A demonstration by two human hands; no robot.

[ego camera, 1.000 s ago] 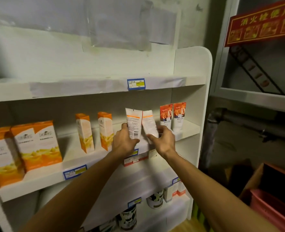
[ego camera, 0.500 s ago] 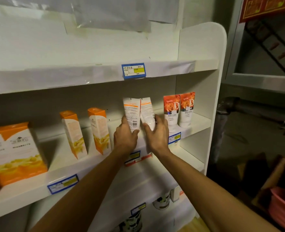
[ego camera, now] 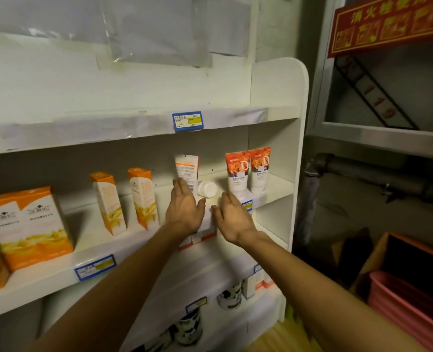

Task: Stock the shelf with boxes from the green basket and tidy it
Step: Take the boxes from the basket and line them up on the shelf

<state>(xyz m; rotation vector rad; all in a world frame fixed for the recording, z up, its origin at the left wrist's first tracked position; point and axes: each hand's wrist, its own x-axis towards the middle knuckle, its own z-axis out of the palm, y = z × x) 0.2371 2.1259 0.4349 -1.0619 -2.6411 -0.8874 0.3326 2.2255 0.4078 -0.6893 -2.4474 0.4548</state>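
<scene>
both the left hand (ego camera: 185,212) and right hand (ego camera: 232,217) had released the tubes; one tube (ego camera: 207,189) had fallen flat on the shelf (ego camera: 273,191), needing righting.

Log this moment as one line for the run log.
left hand: open, fingertips at upright white tube | right hand: open, holding nothing | second white tube: lying down on shelf

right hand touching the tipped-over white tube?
Apart. Head view: the right hand, fingers straight, sits below the fallen tube, with bare shelf edge visible between them.
</scene>
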